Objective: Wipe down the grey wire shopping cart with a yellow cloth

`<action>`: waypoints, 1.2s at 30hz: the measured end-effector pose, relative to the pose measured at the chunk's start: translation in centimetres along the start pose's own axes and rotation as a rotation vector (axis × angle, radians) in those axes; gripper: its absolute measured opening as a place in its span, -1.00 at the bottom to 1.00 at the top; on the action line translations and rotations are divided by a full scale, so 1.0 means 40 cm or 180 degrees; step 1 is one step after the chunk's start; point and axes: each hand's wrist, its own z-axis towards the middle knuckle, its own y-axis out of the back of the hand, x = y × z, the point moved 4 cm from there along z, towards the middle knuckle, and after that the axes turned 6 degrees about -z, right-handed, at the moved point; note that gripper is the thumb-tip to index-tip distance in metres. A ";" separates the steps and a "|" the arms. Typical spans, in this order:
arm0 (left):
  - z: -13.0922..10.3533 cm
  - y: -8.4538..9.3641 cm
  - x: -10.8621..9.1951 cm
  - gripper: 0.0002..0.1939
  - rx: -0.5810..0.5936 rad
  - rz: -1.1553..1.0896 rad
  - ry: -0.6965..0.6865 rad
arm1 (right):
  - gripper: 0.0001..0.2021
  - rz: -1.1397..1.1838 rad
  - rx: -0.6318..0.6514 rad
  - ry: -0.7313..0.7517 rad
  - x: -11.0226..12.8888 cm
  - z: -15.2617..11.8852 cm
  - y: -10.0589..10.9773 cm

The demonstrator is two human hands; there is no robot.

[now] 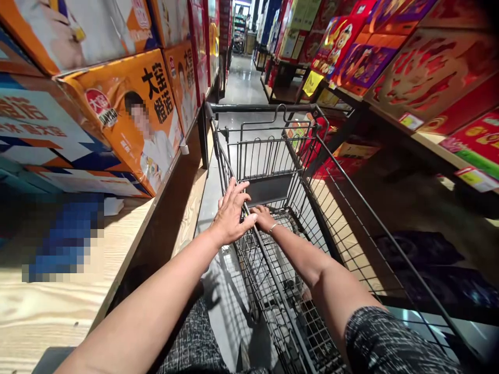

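Note:
A black wire shopping cart (268,189) stands in the aisle before me, with its long side rail running toward me. My left hand (234,213) lies over that rail from outside, fingers spread and thumb along the top. Just beside it, my right hand (263,218) reaches across the basket to the same side, fingers curled at the wire wall below the rail. Part of those fingers is hidden behind the rail and the left thumb. A thin bracelet circles the right wrist.
Orange drink cartons (128,119) are stacked on a wooden shelf (74,306) close on the left. Red and purple gift boxes (362,57) fill the shelf on the right. Both shelves run near the cart's sides. A shiny floor (245,78) leads down the aisle.

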 end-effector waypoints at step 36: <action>0.180 0.041 0.030 -0.46 0.0015 0.0382 -0.0141 | -0.48 -0.0465 -0.2588 -0.1684 -0.543 0.031 0.458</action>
